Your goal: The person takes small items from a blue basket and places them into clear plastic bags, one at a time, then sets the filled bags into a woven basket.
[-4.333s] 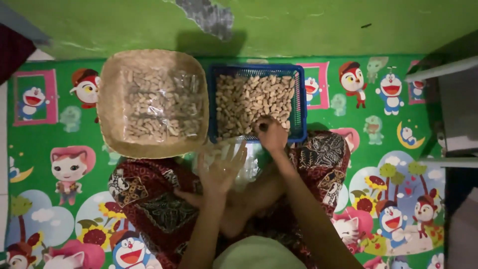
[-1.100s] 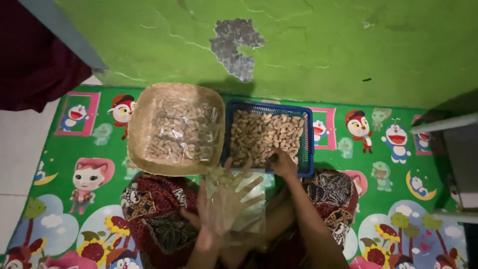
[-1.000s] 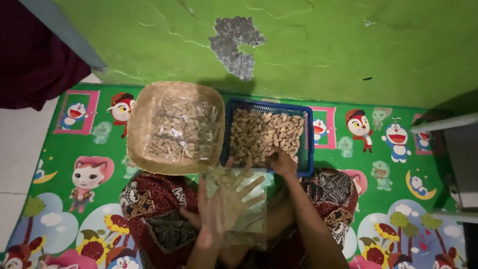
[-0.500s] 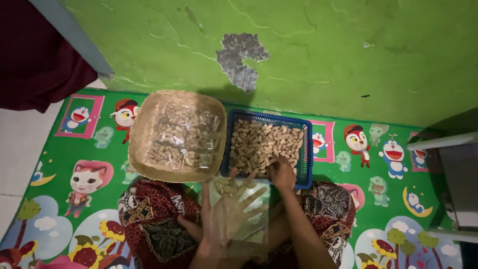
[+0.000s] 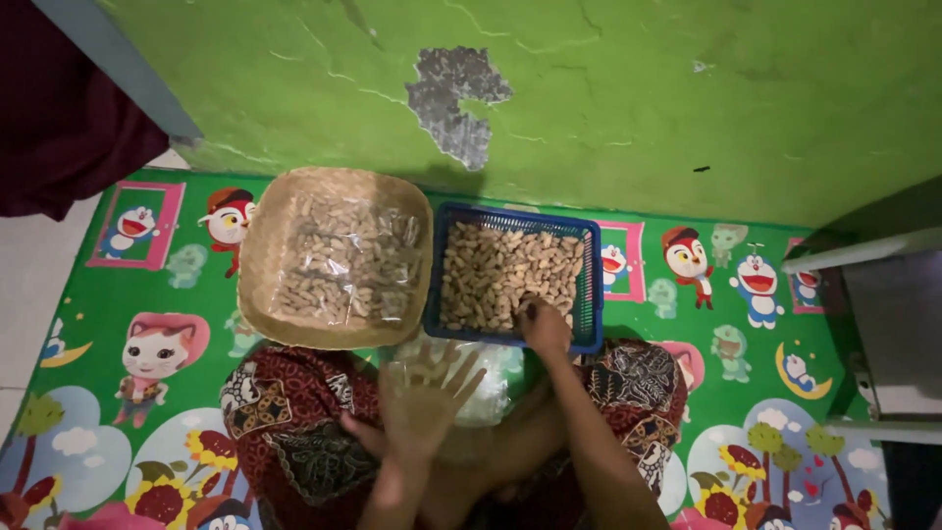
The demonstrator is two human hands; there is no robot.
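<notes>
Clear plastic bag point(image 5: 471, 388) on the lap, behind the left hand point(image 5: 424, 402), fingers spread apart as half a second ago, touching it. Right hand point(image 5: 542, 324) curled shut on peanuts at the near rim of the blue basket point(image 5: 586, 285), full of peanuts, barely shifted since. Beyond, on the green mat point(image 5: 177, 285), woven tray point(image 5: 257, 265) holding bagged peanuts.

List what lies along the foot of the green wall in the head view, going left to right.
Dark maroon cloth → round woven basket holding clear packets of peanuts → blue plastic basket of loose peanuts, with the right hand in it → grey metal frame at the right edge.
</notes>
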